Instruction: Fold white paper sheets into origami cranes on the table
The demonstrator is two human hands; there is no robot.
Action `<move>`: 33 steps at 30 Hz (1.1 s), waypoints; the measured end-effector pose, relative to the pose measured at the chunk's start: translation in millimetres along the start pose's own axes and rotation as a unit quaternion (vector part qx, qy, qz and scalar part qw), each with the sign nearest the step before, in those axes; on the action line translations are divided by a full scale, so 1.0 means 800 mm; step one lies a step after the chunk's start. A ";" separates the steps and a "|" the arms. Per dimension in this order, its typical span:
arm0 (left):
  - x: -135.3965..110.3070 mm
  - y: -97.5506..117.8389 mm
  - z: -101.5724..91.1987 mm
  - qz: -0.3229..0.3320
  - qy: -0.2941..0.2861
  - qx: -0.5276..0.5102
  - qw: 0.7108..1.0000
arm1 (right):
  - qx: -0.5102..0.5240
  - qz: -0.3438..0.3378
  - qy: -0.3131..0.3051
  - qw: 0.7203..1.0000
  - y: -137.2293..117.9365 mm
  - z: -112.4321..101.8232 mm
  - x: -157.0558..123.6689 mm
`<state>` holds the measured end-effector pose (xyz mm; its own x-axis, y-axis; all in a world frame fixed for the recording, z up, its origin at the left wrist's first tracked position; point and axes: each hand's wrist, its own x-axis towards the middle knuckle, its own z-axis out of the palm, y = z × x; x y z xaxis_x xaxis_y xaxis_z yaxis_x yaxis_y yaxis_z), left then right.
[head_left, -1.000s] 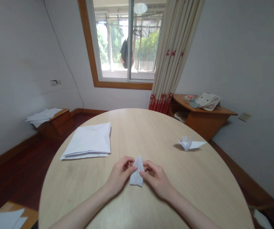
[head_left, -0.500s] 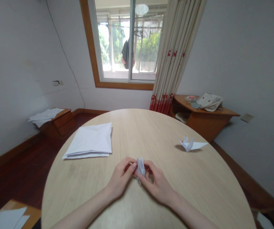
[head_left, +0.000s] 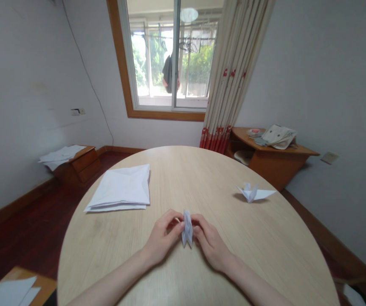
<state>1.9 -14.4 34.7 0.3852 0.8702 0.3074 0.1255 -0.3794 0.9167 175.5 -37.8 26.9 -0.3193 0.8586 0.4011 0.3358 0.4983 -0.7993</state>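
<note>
Both hands pinch the folded paper piece [head_left: 187, 228], held upright at table [head_left: 202, 178] near edge, 6 o'clock. Left hand [head_left: 164, 236] grips its left side, right hand [head_left: 210, 240] its right. Paper stack [head_left: 121, 189] at 10 o'clock, finished paper crane [head_left: 253, 192] at 2 o'clock.

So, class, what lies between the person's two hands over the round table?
A folded white paper, held upright and pinched from both sides by the left hand and the right hand. The head view shows it.
</note>
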 end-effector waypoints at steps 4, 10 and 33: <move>0.000 -0.002 0.000 0.004 -0.006 -0.004 1.000 | -0.015 0.025 0.006 1.000 -0.001 0.000 0.000; 0.000 -0.004 -0.001 -0.004 -0.001 0.001 1.000 | -0.019 0.035 0.012 0.999 0.001 0.000 0.000; -0.001 -0.001 0.007 -0.035 0.035 0.039 0.998 | -0.026 0.004 0.064 0.998 0.002 0.008 0.001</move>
<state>6.6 -16.5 32.5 0.3092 0.9139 0.2632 0.2207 -0.3381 0.9149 170.5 -36.6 23.1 -0.2024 0.8696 0.4503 0.3849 0.4935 -0.7799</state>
